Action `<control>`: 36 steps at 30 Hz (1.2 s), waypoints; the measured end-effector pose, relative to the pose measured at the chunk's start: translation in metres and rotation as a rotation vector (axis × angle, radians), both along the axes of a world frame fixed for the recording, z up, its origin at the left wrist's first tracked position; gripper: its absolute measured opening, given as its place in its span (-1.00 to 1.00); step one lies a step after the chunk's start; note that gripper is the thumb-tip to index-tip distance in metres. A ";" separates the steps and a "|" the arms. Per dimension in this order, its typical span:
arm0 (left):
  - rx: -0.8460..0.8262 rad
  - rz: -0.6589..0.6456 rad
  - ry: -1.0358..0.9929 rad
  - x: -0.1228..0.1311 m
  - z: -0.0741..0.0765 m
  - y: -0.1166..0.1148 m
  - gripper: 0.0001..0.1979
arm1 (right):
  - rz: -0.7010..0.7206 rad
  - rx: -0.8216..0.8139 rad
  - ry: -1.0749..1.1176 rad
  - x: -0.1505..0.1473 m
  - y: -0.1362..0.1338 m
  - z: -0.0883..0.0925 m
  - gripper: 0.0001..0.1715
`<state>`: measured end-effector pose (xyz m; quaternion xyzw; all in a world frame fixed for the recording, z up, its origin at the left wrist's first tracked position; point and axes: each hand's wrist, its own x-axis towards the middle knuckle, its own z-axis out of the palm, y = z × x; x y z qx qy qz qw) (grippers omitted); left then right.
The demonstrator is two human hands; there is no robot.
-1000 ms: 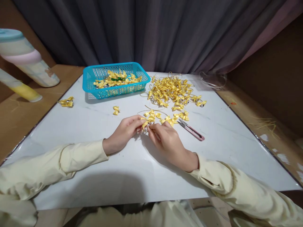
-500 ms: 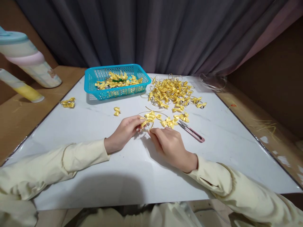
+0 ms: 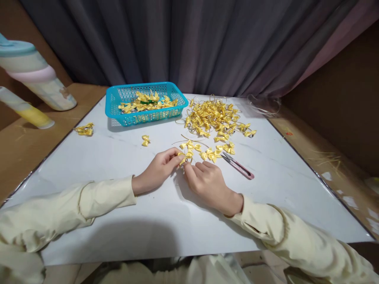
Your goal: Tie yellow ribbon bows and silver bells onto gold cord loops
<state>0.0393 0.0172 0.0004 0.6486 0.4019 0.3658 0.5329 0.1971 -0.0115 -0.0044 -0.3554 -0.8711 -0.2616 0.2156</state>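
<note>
Between thumb and fingers of my left hand [image 3: 161, 167] is a yellow ribbon bow [image 3: 186, 157] with a small silver bell and a thin gold cord. My right hand [image 3: 209, 185] is closed beside it, fingertips pinched at the bell and cord; exactly what they grip is partly hidden. Just beyond my fingers lie loose yellow bows [image 3: 211, 154], some with cords. Pink-handled thread snips [image 3: 238, 166] rest to the right of my right hand, blades pointing toward the bows.
A blue basket [image 3: 145, 117] of bows stands at the back. Right of it is a pile of corded bows with bells [image 3: 214, 114]. Single bows lie at left [image 3: 84, 129] and centre [image 3: 145, 141]. A tumbler [image 3: 44, 79] and a yellow-white tube [image 3: 32, 112] stand far left.
My hands have come closer together around the bow, and the cord loop that stood out between them now shows less. The bow sits slightly lower, apart from the loose bow behind it.
</note>
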 end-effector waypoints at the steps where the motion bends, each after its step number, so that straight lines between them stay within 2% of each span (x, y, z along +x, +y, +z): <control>1: 0.008 0.004 0.017 0.000 -0.001 0.000 -0.79 | -0.004 -0.018 0.002 0.001 0.000 0.001 -0.79; 6: -0.003 0.022 0.056 -0.001 -0.001 0.001 -0.78 | 0.007 -0.100 0.055 0.004 -0.001 0.008 -0.78; 13: 0.046 0.012 0.101 -0.002 -0.001 0.004 -0.79 | 0.036 -0.131 -0.003 0.002 0.002 0.009 -0.74; 16: 0.057 -0.014 0.102 -0.002 -0.002 0.004 -0.79 | 0.045 -0.240 -0.031 0.007 0.003 0.019 -0.76; 19: 0.069 -0.033 0.110 -0.003 -0.003 0.003 -0.79 | 0.036 -0.395 0.069 0.015 0.006 0.032 -0.79; 23: 0.078 -0.055 0.114 -0.003 -0.005 0.002 -0.79 | 0.025 -0.495 0.290 0.024 0.022 0.043 -0.78; 27: 0.086 -0.093 0.113 -0.004 -0.007 0.002 -0.79 | 0.158 -0.788 0.254 0.024 0.044 0.047 -0.57; 31: 0.119 -0.099 0.118 -0.005 -0.008 0.002 -0.76 | 0.299 -1.015 0.216 0.019 0.056 0.045 -0.45; 33: 0.115 -0.103 0.118 -0.005 -0.007 0.002 -0.75 | 0.358 -1.066 0.244 0.017 0.056 0.044 -0.41; 36: 0.105 -0.110 0.130 -0.005 -0.005 0.001 -0.75 | 0.390 -1.042 0.278 0.016 0.053 0.044 -0.37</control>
